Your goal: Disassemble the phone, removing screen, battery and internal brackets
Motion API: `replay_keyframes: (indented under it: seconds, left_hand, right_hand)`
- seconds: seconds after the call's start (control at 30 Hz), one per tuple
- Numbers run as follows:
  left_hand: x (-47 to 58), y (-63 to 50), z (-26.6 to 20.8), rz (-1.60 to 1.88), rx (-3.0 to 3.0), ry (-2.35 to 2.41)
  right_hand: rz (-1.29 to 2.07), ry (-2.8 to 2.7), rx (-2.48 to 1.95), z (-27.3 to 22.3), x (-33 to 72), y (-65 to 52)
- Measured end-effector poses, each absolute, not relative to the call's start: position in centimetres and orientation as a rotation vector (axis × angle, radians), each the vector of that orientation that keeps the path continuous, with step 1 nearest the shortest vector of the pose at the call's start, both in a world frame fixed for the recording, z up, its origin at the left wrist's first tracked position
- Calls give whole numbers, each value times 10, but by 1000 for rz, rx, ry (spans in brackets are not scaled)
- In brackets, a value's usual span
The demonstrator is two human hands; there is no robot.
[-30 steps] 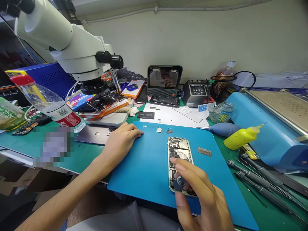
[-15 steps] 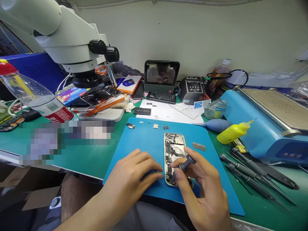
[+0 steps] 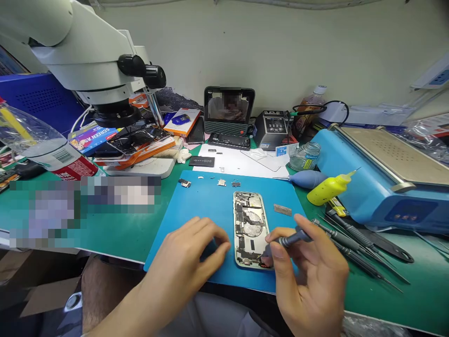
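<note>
An opened phone housing (image 3: 253,224) lies on the blue mat (image 3: 199,206), its inner parts and round coil showing. My right hand (image 3: 312,276) grips a small dark-grey screwdriver (image 3: 293,238) between thumb and fingers. The tool slants down to the left, and its tip is at the phone's lower right end. My left hand (image 3: 191,250) is curled beside the phone's left edge, apart from it. Its thumb and forefinger tips come together, with nothing visible between them. Small phone parts (image 3: 221,183) lie in a row above, and a metal strip (image 3: 282,209) is right of the phone.
Screwdrivers and tweezers (image 3: 361,252) lie at the right, before a blue heating machine (image 3: 354,192). A yellow bottle (image 3: 328,189) and a blue blower (image 3: 307,179) are nearby. The microscope (image 3: 94,70) overhangs the left. A battery (image 3: 201,161) and white paper lie behind the mat.
My right hand and the screwdriver have shifted right relative to the phone, uncovering more of its inside. My left hand has drawn slightly away from the phone. The whole view has shifted left.
</note>
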State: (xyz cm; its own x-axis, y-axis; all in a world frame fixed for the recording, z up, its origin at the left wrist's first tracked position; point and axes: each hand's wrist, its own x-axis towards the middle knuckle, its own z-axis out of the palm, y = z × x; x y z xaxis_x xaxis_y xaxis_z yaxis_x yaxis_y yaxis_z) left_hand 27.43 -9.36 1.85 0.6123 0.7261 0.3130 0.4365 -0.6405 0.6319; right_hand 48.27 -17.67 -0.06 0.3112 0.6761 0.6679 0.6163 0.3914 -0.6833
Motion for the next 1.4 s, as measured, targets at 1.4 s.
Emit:
replay_keyframes:
  seconds: [1.4]
  left_hand:
    - [260,6,20,670,2846,1182]
  right_hand:
    - [-103,-1767,-1146,7,486,-171]
